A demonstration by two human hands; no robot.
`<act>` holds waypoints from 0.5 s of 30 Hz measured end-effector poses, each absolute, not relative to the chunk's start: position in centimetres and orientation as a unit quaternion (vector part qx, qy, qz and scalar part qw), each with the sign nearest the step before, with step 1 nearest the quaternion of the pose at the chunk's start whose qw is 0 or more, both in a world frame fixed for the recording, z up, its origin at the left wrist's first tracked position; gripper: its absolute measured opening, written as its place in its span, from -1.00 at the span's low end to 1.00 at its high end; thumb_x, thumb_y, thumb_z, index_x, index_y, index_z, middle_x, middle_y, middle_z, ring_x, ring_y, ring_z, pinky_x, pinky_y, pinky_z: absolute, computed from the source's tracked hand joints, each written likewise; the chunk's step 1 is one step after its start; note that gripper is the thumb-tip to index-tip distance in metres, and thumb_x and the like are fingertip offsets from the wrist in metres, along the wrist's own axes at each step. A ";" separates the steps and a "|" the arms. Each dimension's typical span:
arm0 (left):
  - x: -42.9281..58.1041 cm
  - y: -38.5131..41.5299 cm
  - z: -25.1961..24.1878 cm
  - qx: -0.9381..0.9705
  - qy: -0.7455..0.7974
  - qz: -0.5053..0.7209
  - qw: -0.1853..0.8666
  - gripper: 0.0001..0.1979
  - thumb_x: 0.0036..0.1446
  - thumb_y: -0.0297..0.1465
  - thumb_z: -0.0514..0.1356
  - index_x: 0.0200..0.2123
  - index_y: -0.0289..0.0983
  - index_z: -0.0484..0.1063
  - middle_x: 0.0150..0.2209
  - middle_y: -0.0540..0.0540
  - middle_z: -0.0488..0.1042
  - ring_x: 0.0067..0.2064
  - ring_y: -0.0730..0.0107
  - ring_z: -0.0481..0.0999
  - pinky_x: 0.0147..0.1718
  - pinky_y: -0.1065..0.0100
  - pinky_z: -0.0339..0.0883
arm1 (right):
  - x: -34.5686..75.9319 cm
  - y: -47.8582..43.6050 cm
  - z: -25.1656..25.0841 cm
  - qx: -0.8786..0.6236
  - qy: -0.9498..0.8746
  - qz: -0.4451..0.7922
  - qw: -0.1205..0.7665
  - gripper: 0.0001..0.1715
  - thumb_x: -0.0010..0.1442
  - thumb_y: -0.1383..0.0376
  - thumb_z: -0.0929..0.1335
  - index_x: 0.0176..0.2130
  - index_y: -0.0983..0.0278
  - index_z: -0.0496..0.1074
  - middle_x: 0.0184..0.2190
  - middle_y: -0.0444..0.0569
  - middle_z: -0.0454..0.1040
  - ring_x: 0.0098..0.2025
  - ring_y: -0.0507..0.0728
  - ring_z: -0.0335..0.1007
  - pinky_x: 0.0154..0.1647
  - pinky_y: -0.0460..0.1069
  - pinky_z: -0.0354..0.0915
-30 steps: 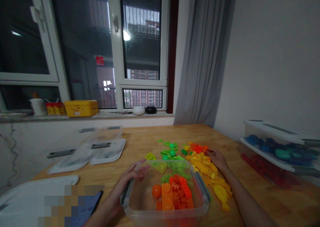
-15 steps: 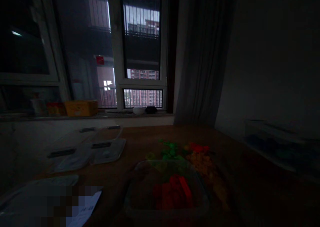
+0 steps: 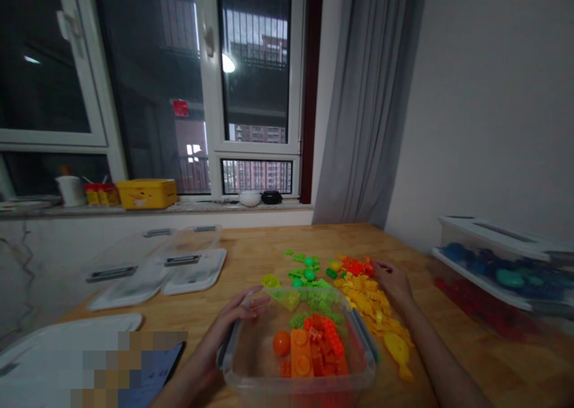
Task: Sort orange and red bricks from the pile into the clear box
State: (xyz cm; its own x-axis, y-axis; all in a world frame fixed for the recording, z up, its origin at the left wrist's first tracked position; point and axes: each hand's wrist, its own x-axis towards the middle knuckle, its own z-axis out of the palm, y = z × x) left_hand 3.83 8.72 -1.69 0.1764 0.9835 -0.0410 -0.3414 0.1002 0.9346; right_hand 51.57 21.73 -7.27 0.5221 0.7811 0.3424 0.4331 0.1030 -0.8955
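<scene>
My left hand (image 3: 244, 312) grips the left rim of a clear plastic box (image 3: 255, 384), its fingers wrapped over the back left corner. Inside the box lie several orange toy bricks (image 3: 301, 354) and an orange ball (image 3: 281, 343). My right hand (image 3: 395, 283) is across the table at the right edge of a pile of red-orange bricks (image 3: 357, 267). Its fingers are curled in against the pile; anything between them is hidden. Yellow-orange bricks (image 3: 365, 294) spread below that pile, with a yellow fish-shaped toy (image 3: 397, 349) at the near end.
Green bricks and balls (image 3: 309, 274) lie behind the box. Clear lids or containers with grey latches (image 3: 195, 276) stand at the left, near a white lid (image 3: 67, 342) and a phone-like screen (image 3: 156, 366). Stacked clear bins (image 3: 497, 276) of blue and red pieces are at the right.
The picture was very dark half a second ago and is now bright. My hands, hardly visible before, show clearly. The box stands in the same place.
</scene>
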 end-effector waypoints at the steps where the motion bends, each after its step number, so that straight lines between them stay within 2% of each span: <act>1: 3.8 8.7 -1.7 0.428 0.381 0.520 0.634 -0.41 0.04 -0.44 0.31 0.19 -0.14 0.57 0.32 -0.11 0.54 0.41 -0.01 0.39 0.45 0.08 0.04 | 50.6 21.3 -6.5 -0.633 -0.468 0.170 0.593 -0.31 0.05 -0.17 0.43 -0.14 0.32 0.70 -0.25 0.17 0.72 -0.22 0.32 0.62 -0.29 0.07 0.42; 5: 3.8 8.6 -1.6 0.426 0.380 0.521 0.635 -0.43 0.04 -0.43 0.32 0.18 -0.17 0.57 0.31 -0.13 0.55 0.40 -0.01 0.40 0.45 0.11 0.05 | 45.8 19.3 -4.2 -0.522 -0.504 0.307 0.616 -0.35 -0.09 -0.15 0.56 -0.17 0.25 0.71 -0.15 0.08 0.70 -0.16 0.24 0.55 -0.20 0.03 0.38; 9: 3.8 8.6 -1.5 0.428 0.379 0.521 0.634 -0.41 0.03 -0.43 0.33 0.18 -0.17 0.57 0.31 -0.13 0.55 0.41 -0.05 0.39 0.45 0.07 0.05 | 41.5 17.3 -3.5 -0.424 -0.566 0.423 0.566 -0.42 -0.11 -0.14 0.63 -0.27 0.23 0.71 -0.26 -0.02 0.64 -0.26 0.14 0.44 -0.22 0.00 0.30; 15: 3.7 9.0 -2.1 0.417 0.364 0.519 0.651 -0.37 0.04 -0.44 0.34 0.24 -0.18 0.53 0.30 -0.15 0.56 0.39 -0.02 0.42 0.43 0.09 0.11 | 39.6 15.5 -2.9 -0.327 -0.642 0.487 0.494 -0.53 -0.07 -0.10 0.66 -0.36 0.21 0.72 -0.14 0.01 0.56 0.04 0.25 0.42 0.13 0.08 0.27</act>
State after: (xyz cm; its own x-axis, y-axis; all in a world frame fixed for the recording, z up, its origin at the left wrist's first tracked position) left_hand 3.73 8.99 -2.10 0.1952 0.9799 -0.0410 -0.3715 0.1125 0.9216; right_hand 39.60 15.50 -2.87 -0.2987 0.9008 0.3152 -0.0614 0.3114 -0.9483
